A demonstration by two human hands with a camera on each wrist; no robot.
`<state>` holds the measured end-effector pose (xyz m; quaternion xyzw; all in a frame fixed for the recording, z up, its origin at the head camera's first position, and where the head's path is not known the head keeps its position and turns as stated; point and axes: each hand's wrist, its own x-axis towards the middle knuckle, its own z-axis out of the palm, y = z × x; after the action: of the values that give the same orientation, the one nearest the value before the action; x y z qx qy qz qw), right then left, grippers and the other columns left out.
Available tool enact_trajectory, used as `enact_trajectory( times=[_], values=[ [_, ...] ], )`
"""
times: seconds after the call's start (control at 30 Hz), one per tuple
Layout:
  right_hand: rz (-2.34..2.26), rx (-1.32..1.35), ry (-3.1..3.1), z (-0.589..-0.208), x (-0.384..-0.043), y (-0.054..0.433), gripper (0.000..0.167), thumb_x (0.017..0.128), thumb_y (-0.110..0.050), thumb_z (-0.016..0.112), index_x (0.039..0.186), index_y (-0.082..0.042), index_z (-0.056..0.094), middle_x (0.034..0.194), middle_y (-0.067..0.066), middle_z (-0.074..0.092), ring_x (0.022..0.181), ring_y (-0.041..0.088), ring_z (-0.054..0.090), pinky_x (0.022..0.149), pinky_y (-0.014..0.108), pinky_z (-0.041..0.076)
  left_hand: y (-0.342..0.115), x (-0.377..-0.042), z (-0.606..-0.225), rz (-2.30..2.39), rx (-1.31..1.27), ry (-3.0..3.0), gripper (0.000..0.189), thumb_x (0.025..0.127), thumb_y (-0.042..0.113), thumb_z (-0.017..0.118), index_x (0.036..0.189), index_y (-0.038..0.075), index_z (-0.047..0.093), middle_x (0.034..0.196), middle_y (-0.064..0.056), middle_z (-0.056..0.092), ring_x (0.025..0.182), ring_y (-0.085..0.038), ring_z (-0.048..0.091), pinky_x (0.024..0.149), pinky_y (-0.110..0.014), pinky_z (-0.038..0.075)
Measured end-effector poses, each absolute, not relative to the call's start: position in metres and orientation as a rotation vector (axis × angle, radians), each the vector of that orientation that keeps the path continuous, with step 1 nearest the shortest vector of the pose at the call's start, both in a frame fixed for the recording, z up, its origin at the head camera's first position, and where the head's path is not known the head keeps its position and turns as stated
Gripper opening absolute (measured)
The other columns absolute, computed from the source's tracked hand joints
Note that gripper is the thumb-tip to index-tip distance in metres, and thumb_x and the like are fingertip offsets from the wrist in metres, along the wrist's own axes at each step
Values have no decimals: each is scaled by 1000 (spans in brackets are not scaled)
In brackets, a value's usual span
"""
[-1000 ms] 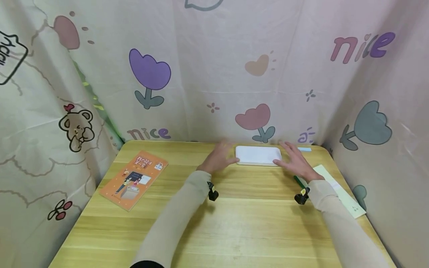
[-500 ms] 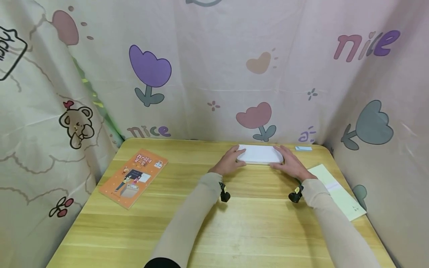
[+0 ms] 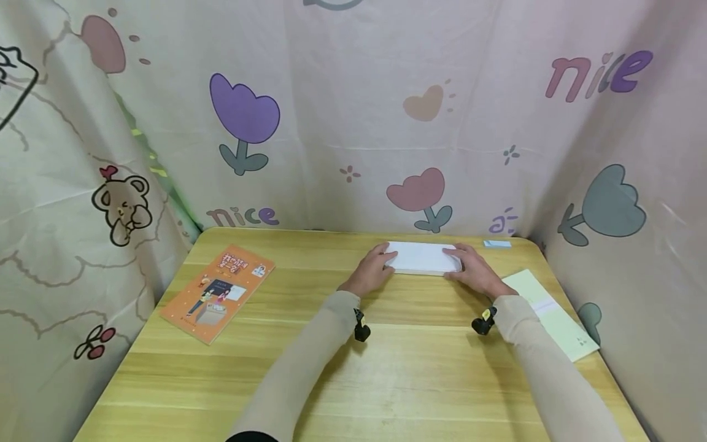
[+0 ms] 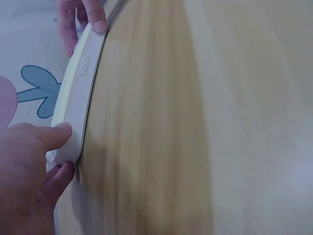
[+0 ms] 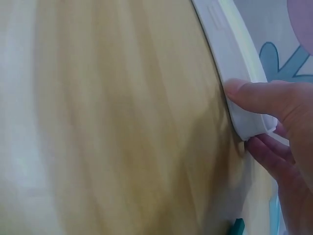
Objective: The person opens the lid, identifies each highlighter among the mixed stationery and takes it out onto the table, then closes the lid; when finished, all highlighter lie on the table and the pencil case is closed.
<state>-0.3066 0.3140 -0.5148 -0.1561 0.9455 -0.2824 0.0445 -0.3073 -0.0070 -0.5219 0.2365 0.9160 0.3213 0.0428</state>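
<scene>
A flat white box with rounded corners (image 3: pixel 422 258) lies near the back edge of the wooden table, its long side facing me. My left hand (image 3: pixel 371 270) grips its left end; in the left wrist view the thumb (image 4: pixel 61 134) presses the front side and fingers curl round the corner. At the opposite end my right hand (image 3: pixel 475 270) holds the box the same way, its thumb (image 5: pixel 239 90) on the front side and fingers round the end in the right wrist view. The far side of the box is hidden in both wrist views.
An orange booklet (image 3: pixel 218 294) lies at the left of the table (image 3: pixel 397 380). On the right is a pale green booklet or pad (image 3: pixel 558 319), partly under the right forearm. A small light-blue piece (image 3: pixel 497 244) sits at the back right. A green object's end (image 5: pixel 237 226) shows beside the right hand.
Both hands have moved inward from beside the white box and taken hold of its two ends. The box has shifted slightly toward me. The booklets have stayed in place.
</scene>
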Motion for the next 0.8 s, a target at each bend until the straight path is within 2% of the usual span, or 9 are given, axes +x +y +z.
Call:
enact_trajectory(
  times=[0.23,0.43,0.53,0.67,0.8],
  values=[
    [-874,-530,2885,-517,-290,303,72,97,-22,86,159,-3,54,168,36,31,152,58,37,126,74,29,-30,-288,-525,992,775,2810,54,113,21,62,163,6,48,177,-13,34,158,-30,44,129,-44,41],
    [-888,-542,2873,-518,-272,299,73,95,-24,88,158,-6,56,167,31,33,148,53,44,124,74,34,-42,-268,-526,956,863,2823,56,112,23,64,162,3,49,175,-16,37,153,-33,50,126,-48,45],
    [-885,-566,2873,-519,-263,296,73,94,-27,89,157,-8,57,166,29,36,140,47,52,120,69,42,-49,-258,-527,934,910,2847,55,111,22,67,160,1,51,172,-18,40,150,-35,53,123,-48,47],
    [-896,-610,2868,-519,-250,290,71,94,-31,89,155,-11,60,164,26,39,121,37,60,107,59,51,-61,-244,-527,919,943,2866,55,109,20,70,157,0,54,169,-20,44,146,-35,57,121,-47,50],
    [-895,-632,2872,-521,-236,286,69,92,-32,90,153,-14,63,163,24,42,124,37,60,106,59,51,-70,-228,-526,924,948,2841,57,109,20,70,159,1,53,170,-18,43,146,-33,57,120,-46,51]
  ],
)
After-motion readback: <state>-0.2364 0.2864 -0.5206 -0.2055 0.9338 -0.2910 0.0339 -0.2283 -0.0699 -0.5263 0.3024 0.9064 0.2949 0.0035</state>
